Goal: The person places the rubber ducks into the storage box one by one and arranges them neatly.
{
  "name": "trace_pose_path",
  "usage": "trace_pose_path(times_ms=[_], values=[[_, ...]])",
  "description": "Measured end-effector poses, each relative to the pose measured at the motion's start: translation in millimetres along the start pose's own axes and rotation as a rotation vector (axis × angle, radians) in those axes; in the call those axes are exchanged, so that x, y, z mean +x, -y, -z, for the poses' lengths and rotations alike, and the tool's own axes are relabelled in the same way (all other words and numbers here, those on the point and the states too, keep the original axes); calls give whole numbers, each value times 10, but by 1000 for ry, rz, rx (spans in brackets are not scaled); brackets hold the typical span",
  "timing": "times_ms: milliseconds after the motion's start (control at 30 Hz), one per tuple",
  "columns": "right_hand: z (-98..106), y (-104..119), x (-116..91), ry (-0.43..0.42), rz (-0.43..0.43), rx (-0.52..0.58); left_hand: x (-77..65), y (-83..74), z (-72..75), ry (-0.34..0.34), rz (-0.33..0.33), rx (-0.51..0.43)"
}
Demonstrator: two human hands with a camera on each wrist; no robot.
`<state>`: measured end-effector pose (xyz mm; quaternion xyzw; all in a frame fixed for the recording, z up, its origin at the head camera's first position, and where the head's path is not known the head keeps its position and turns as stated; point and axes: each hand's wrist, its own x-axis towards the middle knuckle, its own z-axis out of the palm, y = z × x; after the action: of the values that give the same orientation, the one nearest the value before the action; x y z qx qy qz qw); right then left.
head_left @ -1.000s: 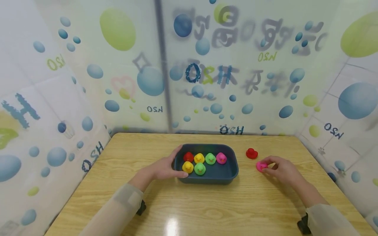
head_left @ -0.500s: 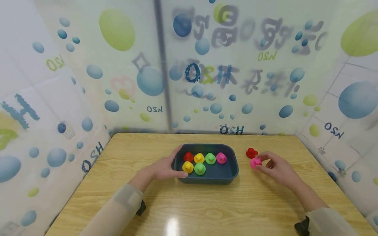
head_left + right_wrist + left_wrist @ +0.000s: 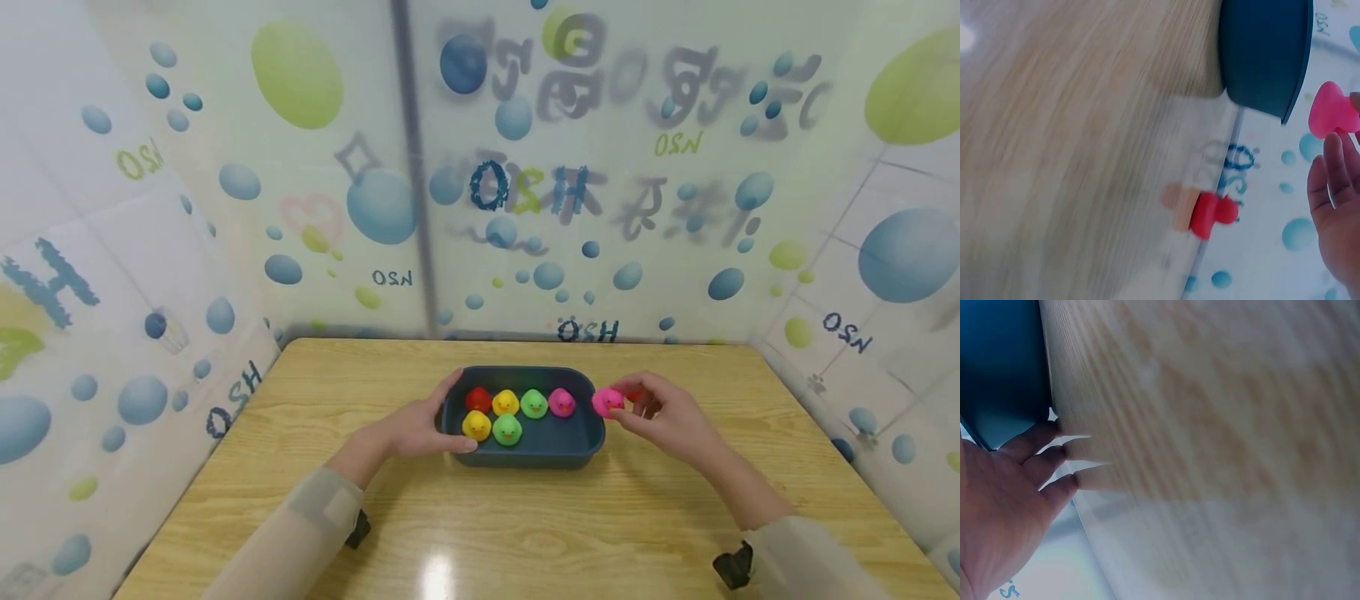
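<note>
My right hand [image 3: 670, 417] pinches a pink rubber duck [image 3: 608, 403] between thumb and fingertips, right at the right rim of a dark blue plastic bin [image 3: 525, 459]. In the right wrist view the pink duck [image 3: 1329, 111] is raised off the table. Around the bin's left end, my left hand [image 3: 424, 423] grips with the thumb along the front side and a finger at the back corner. Several rubber ducks stand inside: red [image 3: 478, 399], yellow [image 3: 506, 403], green [image 3: 534, 404] and pink [image 3: 562, 402] behind, then yellow [image 3: 477, 426] and green [image 3: 507, 429] in front.
A red rubber duck [image 3: 1207, 215] sits on the wooden table [image 3: 480, 517] right of the bin, mostly hidden behind my right hand in the head view. Patterned walls [image 3: 600, 275] close in the table at the back and sides.
My right hand has lifted the pink duck from the table and carried it left to the bin's right rim, passing in front of the red duck. The left hand and bin have stayed put.
</note>
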<state>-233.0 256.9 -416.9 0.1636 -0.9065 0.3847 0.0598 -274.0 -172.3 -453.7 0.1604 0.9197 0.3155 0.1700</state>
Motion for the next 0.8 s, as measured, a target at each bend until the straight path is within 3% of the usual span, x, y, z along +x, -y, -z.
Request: trace_pose_path(times_ms=[267,567,800], values=[[-268,163,142,63,41,51,12,20,0,-4,0,8],[-491,198,271,149,69,98,29,21,-7,-3,0,2],[-595,243,359,203,102,48,21,1,2,0,-9,1]])
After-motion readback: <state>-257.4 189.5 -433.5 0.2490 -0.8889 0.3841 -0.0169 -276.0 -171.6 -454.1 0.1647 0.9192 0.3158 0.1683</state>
